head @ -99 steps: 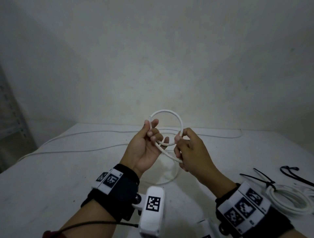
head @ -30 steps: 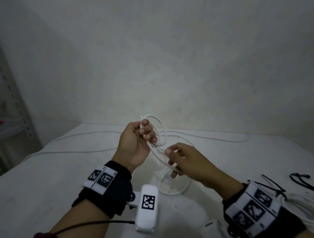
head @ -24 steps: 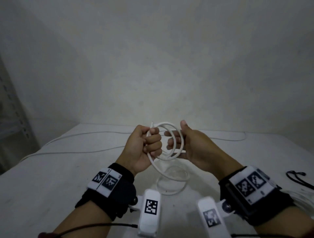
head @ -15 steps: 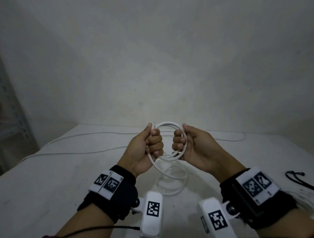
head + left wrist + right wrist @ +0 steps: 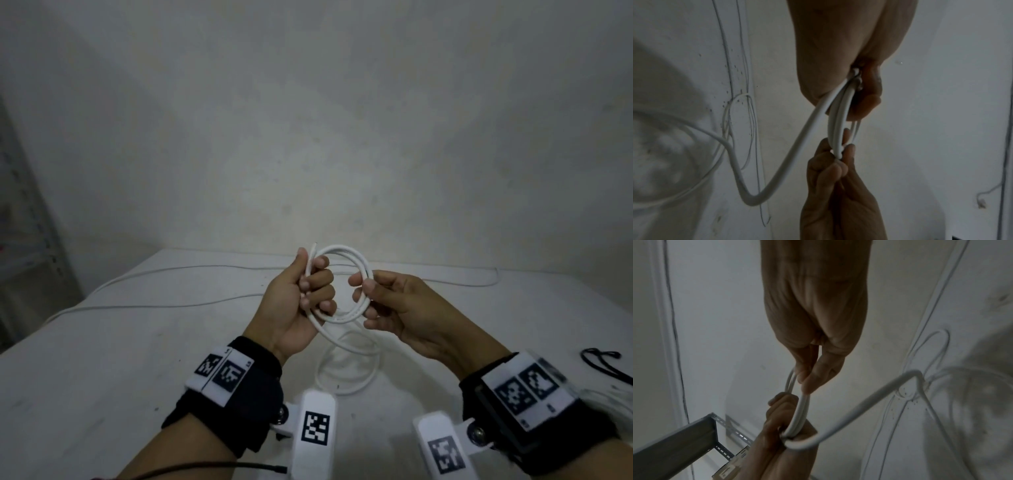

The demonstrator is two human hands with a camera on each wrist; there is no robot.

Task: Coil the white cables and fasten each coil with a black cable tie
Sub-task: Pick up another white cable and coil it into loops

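A white cable coil (image 5: 346,249) of a few turns is held upright above the table between both hands. My left hand (image 5: 315,287) grips its left side in a fist, and the cable's cut end (image 5: 313,247) sticks up past the thumb. My right hand (image 5: 363,295) pinches the right side between thumb and fingers. In the left wrist view the right hand's fingertips (image 5: 846,152) close on the coil (image 5: 837,129). From the left fist the loose cable (image 5: 344,377) drops onto the table in a loop, then trails away across it. A black cable tie (image 5: 602,359) lies at the far right.
Long runs of white cable (image 5: 205,270) cross the back of the white table (image 5: 102,377). A blurred white bundle (image 5: 609,394) shows at the right edge behind my right wrist. A metal shelf frame (image 5: 684,434) stands left of the table. A bare wall rises behind.
My right hand brought a fresh loop up from below onto the coil, closed on its right side, and now holds it more loosely with thumb and fingers. The left fist kept its grip.
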